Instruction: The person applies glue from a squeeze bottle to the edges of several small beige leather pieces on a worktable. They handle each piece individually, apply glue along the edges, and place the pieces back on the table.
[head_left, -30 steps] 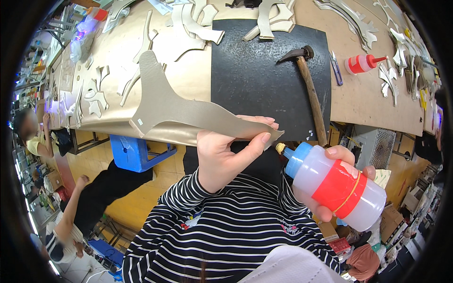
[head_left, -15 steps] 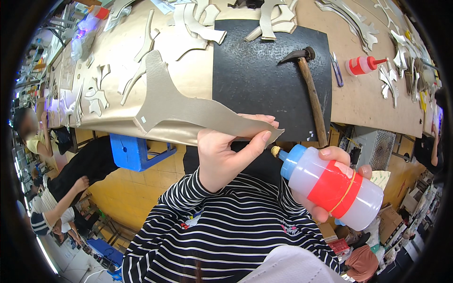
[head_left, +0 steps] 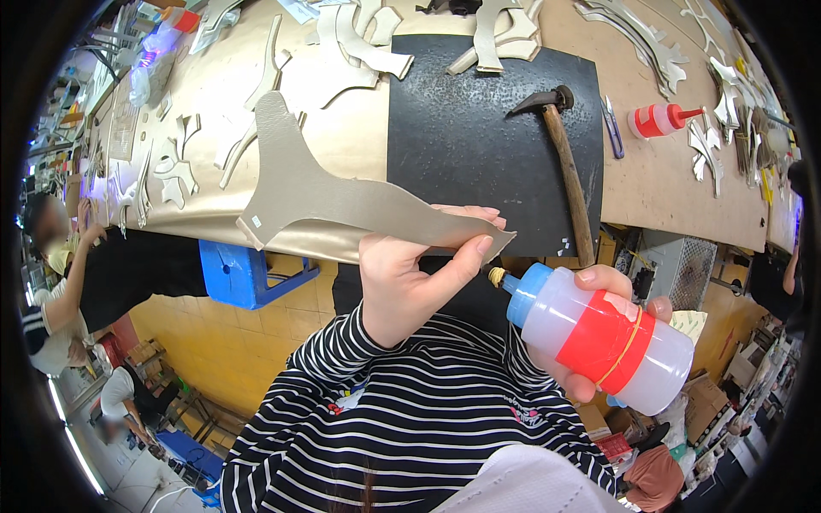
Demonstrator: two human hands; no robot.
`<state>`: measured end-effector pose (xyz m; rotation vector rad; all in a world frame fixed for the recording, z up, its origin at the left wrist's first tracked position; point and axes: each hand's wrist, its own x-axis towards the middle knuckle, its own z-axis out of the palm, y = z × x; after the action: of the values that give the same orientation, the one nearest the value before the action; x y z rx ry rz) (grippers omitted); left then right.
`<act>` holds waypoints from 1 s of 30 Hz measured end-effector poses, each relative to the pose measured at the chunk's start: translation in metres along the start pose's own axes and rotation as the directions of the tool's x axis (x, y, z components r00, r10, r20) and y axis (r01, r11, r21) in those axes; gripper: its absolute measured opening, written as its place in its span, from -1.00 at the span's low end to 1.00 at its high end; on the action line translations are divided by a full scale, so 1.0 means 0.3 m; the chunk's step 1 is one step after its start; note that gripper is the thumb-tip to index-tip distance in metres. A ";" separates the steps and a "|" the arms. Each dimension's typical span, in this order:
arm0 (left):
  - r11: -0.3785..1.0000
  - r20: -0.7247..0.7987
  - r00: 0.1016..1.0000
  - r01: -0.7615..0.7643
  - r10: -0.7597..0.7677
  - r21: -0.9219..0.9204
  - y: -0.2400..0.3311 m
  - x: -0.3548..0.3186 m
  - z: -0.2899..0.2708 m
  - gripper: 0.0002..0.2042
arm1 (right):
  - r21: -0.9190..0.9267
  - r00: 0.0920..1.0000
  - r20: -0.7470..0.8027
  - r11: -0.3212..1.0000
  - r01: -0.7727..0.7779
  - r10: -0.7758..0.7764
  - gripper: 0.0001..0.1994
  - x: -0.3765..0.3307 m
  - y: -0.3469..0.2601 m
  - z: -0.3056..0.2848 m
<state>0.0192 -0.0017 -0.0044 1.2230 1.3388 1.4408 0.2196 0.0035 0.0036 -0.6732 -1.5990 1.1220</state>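
My left hand (head_left: 419,278) pinches the right end of a beige leather piece (head_left: 329,190) between thumb and fingers. The piece is curved and branching, with a small white sticker near its lower left corner; it is held up over the front edge of the table. My right hand (head_left: 590,376) is wrapped around a translucent squeeze bottle (head_left: 670,363) with a blue cap and a red label band held by a rubber band. The bottle lies tilted, its yellow-wrapped nozzle pointing up and left, close to the right end of the leather piece.
A black mat (head_left: 462,120) lies on the table, with a hammer (head_left: 566,162) on it. To its right are a utility knife (head_left: 613,128) and a second squeeze bottle (head_left: 657,120) with a red tip. Cut leather pieces (head_left: 359,47) lie about. A blue stool (head_left: 235,274) stands below; other people are at left.
The leather piece's left end has shifted slightly left. Both hands keep nearly the same place, the bottle nozzle still beside the piece. People at the far left have moved.
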 end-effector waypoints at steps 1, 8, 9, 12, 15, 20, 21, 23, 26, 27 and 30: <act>1.000 0.002 1.000 0.002 -0.002 0.004 -0.001 0.000 -0.001 -0.90 | 0.003 1.000 0.003 1.000 0.007 -0.007 -0.20 0.002 0.002 -0.003; 0.999 0.091 0.995 -0.046 0.044 0.018 -0.003 -0.002 -0.017 -0.86 | 0.008 0.995 0.044 0.996 0.087 -0.087 -0.20 0.011 0.020 -0.016; 0.999 0.088 0.995 -0.040 0.038 0.016 -0.002 -0.003 -0.016 -0.86 | 0.011 0.994 0.047 0.995 0.094 -0.095 -0.20 0.011 0.022 -0.016; 1.000 0.080 0.997 -0.021 0.019 0.013 0.002 -0.003 -0.014 -0.86 | 0.018 0.989 0.070 0.991 0.133 -0.134 -0.19 0.009 0.027 -0.018; 1.000 0.011 1.000 0.005 -0.005 -0.013 0.000 -0.003 -0.005 -0.88 | 0.032 0.981 0.087 0.985 0.170 -0.172 -0.19 0.007 0.039 -0.020; 1.000 -0.001 1.000 0.011 -0.011 -0.001 -0.002 -0.002 -0.008 -0.87 | 0.115 0.962 0.089 0.962 0.248 -0.259 -0.15 0.014 0.062 -0.011; 1.000 0.005 1.000 0.022 -0.022 -0.007 0.000 -0.003 -0.009 -0.87 | 0.127 0.968 0.060 0.963 0.236 -0.245 -0.15 0.016 0.065 -0.003; 0.997 0.006 0.998 0.065 -0.065 -0.040 0.007 -0.005 -0.008 -0.86 | 0.183 0.974 -0.018 0.957 0.225 -0.225 -0.12 0.018 0.069 0.024; 0.982 -0.004 0.988 0.151 -0.153 -0.115 0.012 -0.002 -0.007 -0.85 | 0.373 0.956 -0.222 0.889 0.267 -0.194 -0.06 0.021 0.084 0.071; 0.975 -0.006 0.984 0.175 -0.178 -0.136 0.010 0.000 -0.009 -0.84 | 0.590 0.963 -0.245 0.772 0.237 -0.109 -0.05 0.022 0.090 0.080; 0.921 -0.057 0.961 0.243 -0.272 -0.305 -0.017 0.000 -0.012 -0.79 | 0.917 0.987 -0.127 0.391 0.078 0.102 -0.16 0.037 0.105 0.058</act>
<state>0.0153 -0.0019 -0.0093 0.7593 1.2414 1.4610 0.1963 0.0200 -0.0209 0.0178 -0.5738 1.6827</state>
